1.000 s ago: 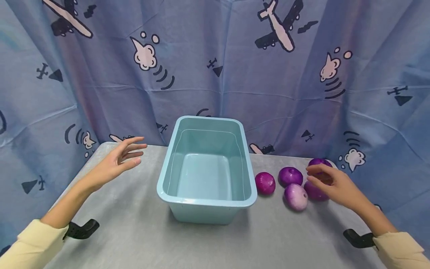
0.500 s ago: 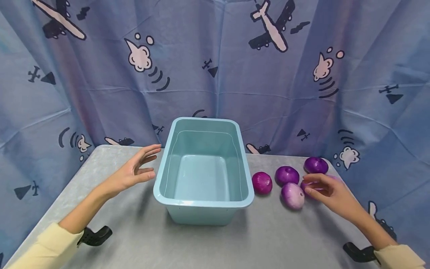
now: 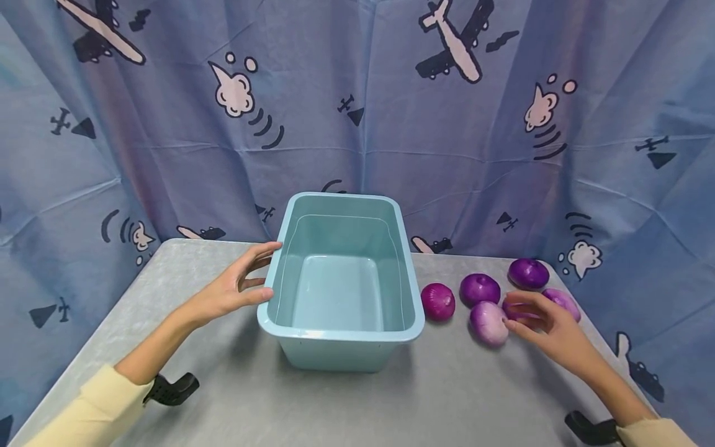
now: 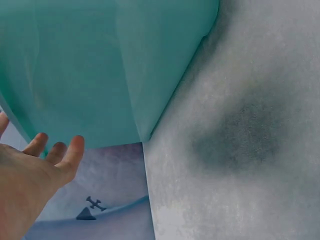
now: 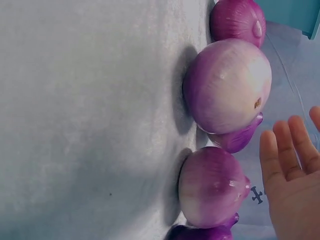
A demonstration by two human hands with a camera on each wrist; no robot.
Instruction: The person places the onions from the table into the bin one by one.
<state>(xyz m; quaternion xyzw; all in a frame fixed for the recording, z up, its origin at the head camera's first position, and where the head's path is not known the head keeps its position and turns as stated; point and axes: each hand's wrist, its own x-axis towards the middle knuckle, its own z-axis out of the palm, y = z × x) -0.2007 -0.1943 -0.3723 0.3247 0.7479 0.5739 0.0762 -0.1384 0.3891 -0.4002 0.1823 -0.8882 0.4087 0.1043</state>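
Note:
A light blue-green plastic tub (image 3: 342,336) stands in the middle of the grey table. At its left rim is my left hand (image 3: 234,290), fingertips and thumb right at the edge, fingers extended and spread. The left wrist view has that hand (image 4: 35,175) beside the tub's outer wall (image 4: 75,75). My right hand (image 3: 550,332) hovers over a group of red onions, fingers loosely bent and holding nothing. Nearest its fingertips is a pale purple-and-white onion (image 3: 488,324); the right wrist view shows this onion (image 5: 227,85) apart from the fingers. Another onion is partly hidden behind the hand.
More red onions lie right of the tub: one close to its wall (image 3: 438,302), a darker onion (image 3: 480,289), one at the back edge (image 3: 528,274) and one near the right edge (image 3: 562,303). A blue curtain (image 3: 313,112) with airplane prints hangs behind the table (image 3: 357,410).
My left hand has moved right and slightly down to reach the tub's left rim. My right hand has lowered a little over the onions, uncovering the ones behind it. The tub stays put.

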